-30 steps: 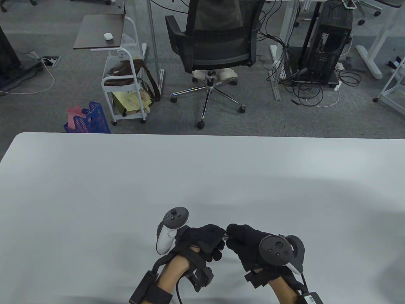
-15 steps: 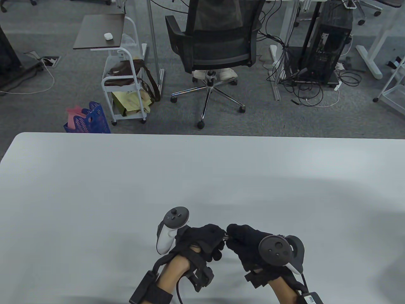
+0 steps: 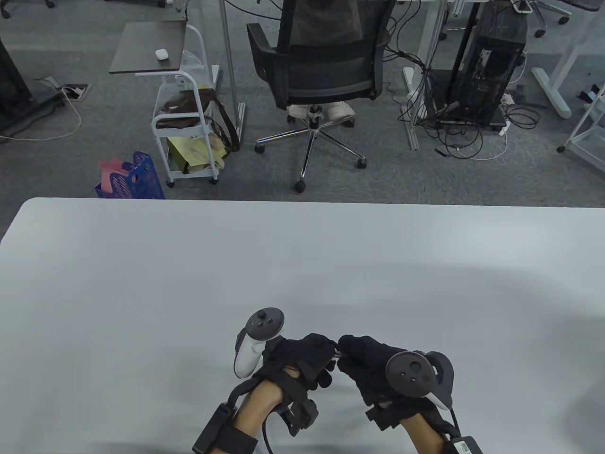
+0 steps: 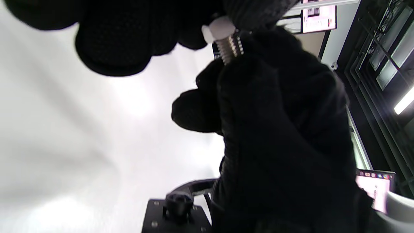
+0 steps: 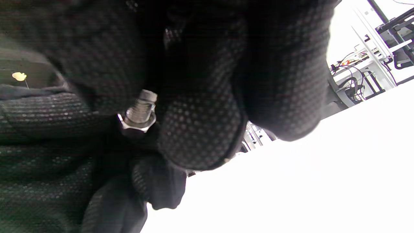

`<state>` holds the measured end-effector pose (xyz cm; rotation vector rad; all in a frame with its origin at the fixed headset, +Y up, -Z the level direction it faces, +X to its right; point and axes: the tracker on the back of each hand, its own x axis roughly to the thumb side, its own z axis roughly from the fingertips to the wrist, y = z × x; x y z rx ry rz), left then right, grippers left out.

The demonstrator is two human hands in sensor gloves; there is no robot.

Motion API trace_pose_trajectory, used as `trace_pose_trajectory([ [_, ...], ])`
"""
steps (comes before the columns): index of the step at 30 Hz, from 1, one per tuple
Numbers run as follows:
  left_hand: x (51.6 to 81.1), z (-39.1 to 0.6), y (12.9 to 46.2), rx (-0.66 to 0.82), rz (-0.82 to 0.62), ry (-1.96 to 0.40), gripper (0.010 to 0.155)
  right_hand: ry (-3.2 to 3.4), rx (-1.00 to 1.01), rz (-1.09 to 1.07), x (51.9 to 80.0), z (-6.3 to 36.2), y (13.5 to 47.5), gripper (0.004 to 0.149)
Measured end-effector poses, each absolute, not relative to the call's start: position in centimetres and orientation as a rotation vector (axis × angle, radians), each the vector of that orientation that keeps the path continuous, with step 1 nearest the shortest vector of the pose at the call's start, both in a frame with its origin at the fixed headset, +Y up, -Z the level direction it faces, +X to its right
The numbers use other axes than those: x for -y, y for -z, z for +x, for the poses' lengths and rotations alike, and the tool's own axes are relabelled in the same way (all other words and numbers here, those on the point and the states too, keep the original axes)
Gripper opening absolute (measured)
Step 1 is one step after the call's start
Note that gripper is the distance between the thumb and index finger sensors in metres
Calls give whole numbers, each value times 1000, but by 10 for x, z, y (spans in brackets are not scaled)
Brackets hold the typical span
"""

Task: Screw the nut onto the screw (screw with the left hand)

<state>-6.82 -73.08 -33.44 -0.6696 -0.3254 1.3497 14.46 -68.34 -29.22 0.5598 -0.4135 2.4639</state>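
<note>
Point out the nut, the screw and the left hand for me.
nut [image 5: 136, 122], right wrist view, on its hex rim.
screw [image 4: 230, 48], left wrist view, on the bare threads.
left hand [image 3: 302, 357], table view, on the gloved knuckles.

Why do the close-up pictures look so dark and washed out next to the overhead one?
Left wrist view: table blown out, black gloves featureless, only the screw crisp. Right wrist view: table pure white, the nut glinting. Table view: even light, soft shadows, sharp.

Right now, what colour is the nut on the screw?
Silvery bare metal, like the screw it sits on; the nut shows best in the right wrist view.
</note>
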Motion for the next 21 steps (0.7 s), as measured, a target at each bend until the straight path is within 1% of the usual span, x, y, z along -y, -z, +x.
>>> trace_pose_trajectory([
  [1, 731, -68, 334, 325, -667, -1356, 57, -2461, 415, 557, 683, 145, 292, 45],
  [3, 732, -70, 334, 309, -646, -1370, 64, -2445, 406, 552, 684, 145, 292, 45],
  [4, 732, -71, 334, 289, -625, -1367, 66, -2440, 406, 549, 684, 145, 292, 45],
  [6, 733, -72, 334, 270, -615, -1348, 65, -2442, 409, 551, 684, 145, 292, 45],
  [9, 731, -70, 333, 287, -644, -1343, 58, -2461, 415, 557, 684, 145, 292, 44],
  [11, 730, -68, 333, 315, -673, -1336, 56, -2465, 413, 559, 684, 145, 292, 44],
  [12, 730, -68, 333, 324, -692, -1340, 56, -2467, 415, 559, 684, 145, 292, 44],
  [14, 731, -68, 333, 327, -686, -1354, 58, -2463, 418, 557, 684, 145, 292, 44],
  [16, 732, -68, 332, 316, -670, -1370, 66, -2455, 411, 555, 684, 145, 293, 44],
  [17, 732, -69, 332, 294, -650, -1365, 66, -2441, 404, 551, 684, 145, 293, 44],
  [19, 733, -70, 333, 277, -637, -1346, 65, -2442, 405, 552, 684, 144, 292, 44],
  [21, 733, -69, 333, 282, -643, -1348, 60, -2461, 410, 561, 685, 144, 292, 44],
])
